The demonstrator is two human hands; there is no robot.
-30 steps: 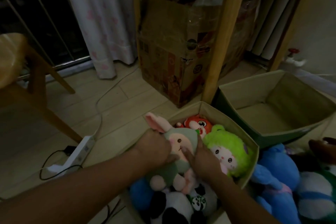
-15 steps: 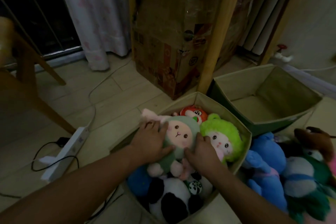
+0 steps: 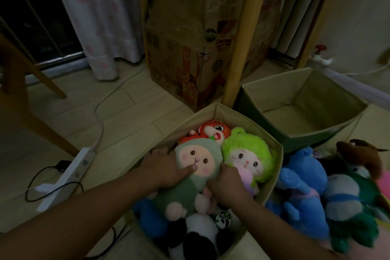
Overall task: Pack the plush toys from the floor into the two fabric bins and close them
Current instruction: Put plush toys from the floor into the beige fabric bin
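Plush doll [image 3: 193, 172], sage green, lies on top in the near bin [image 3: 272, 177], beside a lime doll [image 3: 249, 152] and an orange toy [image 3: 213, 131]. Left hand [image 3: 163, 170] grips its head, thumb on the face; right hand [image 3: 226, 181] clamps its other side. Step in hand: seating this doll. Near bin looks nearly full. Far bin [image 3: 274, 95] holds nothing. Next, likely: let go, reach right to the floor pile [image 3: 306, 192], load the far bin.
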